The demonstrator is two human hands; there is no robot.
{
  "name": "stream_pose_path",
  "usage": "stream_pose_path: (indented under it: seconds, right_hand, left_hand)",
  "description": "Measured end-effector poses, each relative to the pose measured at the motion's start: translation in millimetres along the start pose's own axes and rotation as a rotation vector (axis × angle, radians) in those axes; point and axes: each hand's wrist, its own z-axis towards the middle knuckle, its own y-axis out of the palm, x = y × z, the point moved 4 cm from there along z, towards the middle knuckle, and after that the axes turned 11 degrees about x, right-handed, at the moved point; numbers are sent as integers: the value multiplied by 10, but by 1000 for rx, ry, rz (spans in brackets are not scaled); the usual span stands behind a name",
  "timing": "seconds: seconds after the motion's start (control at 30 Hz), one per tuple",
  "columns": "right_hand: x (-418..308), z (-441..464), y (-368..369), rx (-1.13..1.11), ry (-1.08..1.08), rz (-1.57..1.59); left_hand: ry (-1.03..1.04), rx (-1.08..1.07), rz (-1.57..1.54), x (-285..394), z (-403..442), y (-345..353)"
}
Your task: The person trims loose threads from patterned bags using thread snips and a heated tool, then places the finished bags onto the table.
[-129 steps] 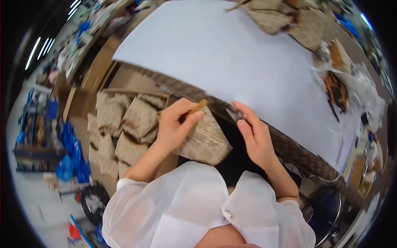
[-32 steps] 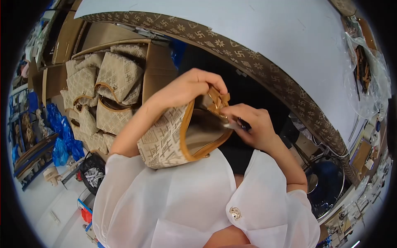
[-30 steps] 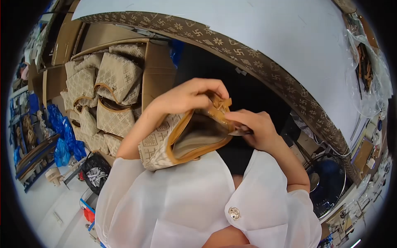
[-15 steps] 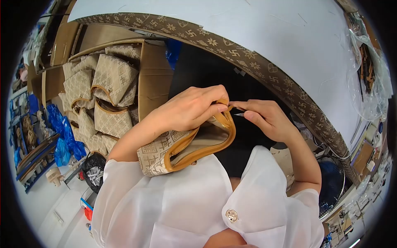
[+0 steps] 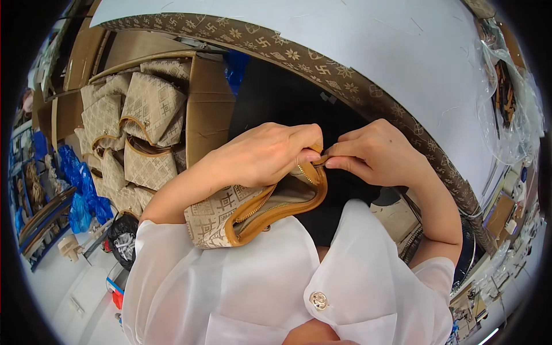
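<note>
A beige patterned zipper pouch (image 5: 208, 217) with tan trim lies against my white blouse (image 5: 247, 282), its mouth gaping. The gold-toothed zipper (image 5: 257, 208) runs along both sides of the opening. My left hand (image 5: 270, 150) is closed on the pouch's far end, thumb and fingers pinching the tan trim. Right beside it, my right hand (image 5: 384, 154) pinches the tip of that same tan end between thumb and forefinger. Its other fingers are curled, and whether anything else is inside them is hidden.
A cardboard box (image 5: 208, 106) at left holds several matching pouches (image 5: 150, 103). Ahead curves a white worktop (image 5: 368, 52) with a brown patterned edge. Blue plastic bags (image 5: 80, 184) and a black bin bag (image 5: 123, 238) lie left; clear plastic (image 5: 512, 121) hangs at right.
My right hand has turned and moved in to pinch the trim at the pouch's end. The small metal blade seen by its fingers earlier no longer shows. My left hand keeps its hold.
</note>
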Motion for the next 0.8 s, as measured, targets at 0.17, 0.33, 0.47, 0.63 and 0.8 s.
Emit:
stream_pose_path:
  seconds: [0.17, 0.33, 0.47, 0.63, 0.8]
  right_hand:
    - [128, -160, 186, 222, 245, 485]
    - [12, -380, 507, 215, 360, 788]
    - [-57, -402, 500, 193, 400, 897]
    - [-26, -374, 363, 255, 289, 522]
    - [-286, -297, 130, 310, -116, -398]
  left_hand:
    - [-160, 143, -111, -59, -71, -123]
    - [-2, 170, 2, -24, -105, -144]
    - [-55, 169, -44, 5, -93, -164]
    - [-53, 71, -118, -52, -117, -102]
    - [-111, 46, -166, -78, -133, -99]
